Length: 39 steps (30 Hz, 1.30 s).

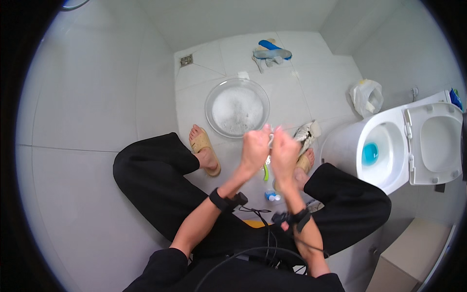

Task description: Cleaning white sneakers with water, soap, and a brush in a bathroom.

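Observation:
My left hand (257, 148) and my right hand (284, 153) are fists side by side, closed on a thin whitish cord (271, 138), perhaps a shoelace, that shows between them. Both hands are blurred. Just beyond them stands a clear round basin (208, 120) holding foamy water (237, 109). A black and white patterned shoe (306, 133) lies to the right of my hands, partly hidden by the right one. Below the hands, a green-handled brush (266, 173) is on the floor, its head partly covered. Nearer to me is a small blue and white bottle (271, 196).
Blue and grey insoles (273, 54) lie with pale laces near the far wall. A floor drain (186, 60) is at the far left corner. On the right are an open toilet (386, 153) and a white plastic bag (366, 98). Cables (268, 228) hang between my forearms.

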Motion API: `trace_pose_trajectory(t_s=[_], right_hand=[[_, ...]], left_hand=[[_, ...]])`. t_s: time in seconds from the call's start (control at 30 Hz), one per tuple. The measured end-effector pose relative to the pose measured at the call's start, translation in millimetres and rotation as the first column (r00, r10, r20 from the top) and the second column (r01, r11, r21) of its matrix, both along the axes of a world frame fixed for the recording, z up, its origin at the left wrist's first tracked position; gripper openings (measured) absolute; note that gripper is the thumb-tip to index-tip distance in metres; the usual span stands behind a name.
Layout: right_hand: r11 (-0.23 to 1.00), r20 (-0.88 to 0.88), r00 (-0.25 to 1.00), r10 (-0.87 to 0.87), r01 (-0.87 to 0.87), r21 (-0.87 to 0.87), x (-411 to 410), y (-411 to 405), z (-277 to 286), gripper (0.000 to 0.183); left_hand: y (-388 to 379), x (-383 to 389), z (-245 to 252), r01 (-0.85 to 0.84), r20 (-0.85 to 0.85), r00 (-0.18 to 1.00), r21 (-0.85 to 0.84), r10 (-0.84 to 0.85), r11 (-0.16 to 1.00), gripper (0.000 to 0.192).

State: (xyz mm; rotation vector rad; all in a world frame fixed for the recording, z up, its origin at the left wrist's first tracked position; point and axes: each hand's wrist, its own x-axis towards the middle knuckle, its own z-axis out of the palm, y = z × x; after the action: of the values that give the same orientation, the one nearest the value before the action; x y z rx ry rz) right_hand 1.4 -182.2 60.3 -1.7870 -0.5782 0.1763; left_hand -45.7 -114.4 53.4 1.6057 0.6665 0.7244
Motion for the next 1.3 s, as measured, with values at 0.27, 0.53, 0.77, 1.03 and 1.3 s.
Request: trace_pose_trajectory(t_s=[0.27, 0.53, 0.77, 1.03, 1.3], right_hand=[[0.981, -0.14, 0.98, 0.141, -0.158, -0.115, 1.1, -2.1, -8.1, 0.038], [0.896, 0.261, 0.931, 0.255, -0.126, -0.425, 6.0, 2.1, -40.1, 0.022], [0.848, -0.065, 0.905, 0.42, -0.417, -0.328, 31.4, -9.9, -69.6, 0.021], [0.862, -0.283, 0.926, 0.25, -0.346, -0.37, 53.6, -40.3, -95.0, 0.016], [0.854, -0.312, 0.915, 0.255, -0.364, -0.372, 52.9, -20.8, -93.5, 0.017]], left_hand=[[12.7, -6.0, -36.3, 0.051, -0.013, 0.999, -0.114, -0.053, 0.992, 0.051], [16.5, 1.7, -36.0, 0.42, 0.433, 0.897, -0.898, 0.085, 0.132, 0.026], [82.8, 0.8, -241.1, -0.055, -0.018, 0.984, -0.977, 0.178, 0.204, 0.025], [153.3, 39.0, -303.4, -0.128, -0.658, 0.75, -0.051, 0.063, 0.99, 0.036], [144.6, 23.8, -350.3, 0.616, -0.681, 0.657, 0.238, -0.323, 0.751, 0.033]])
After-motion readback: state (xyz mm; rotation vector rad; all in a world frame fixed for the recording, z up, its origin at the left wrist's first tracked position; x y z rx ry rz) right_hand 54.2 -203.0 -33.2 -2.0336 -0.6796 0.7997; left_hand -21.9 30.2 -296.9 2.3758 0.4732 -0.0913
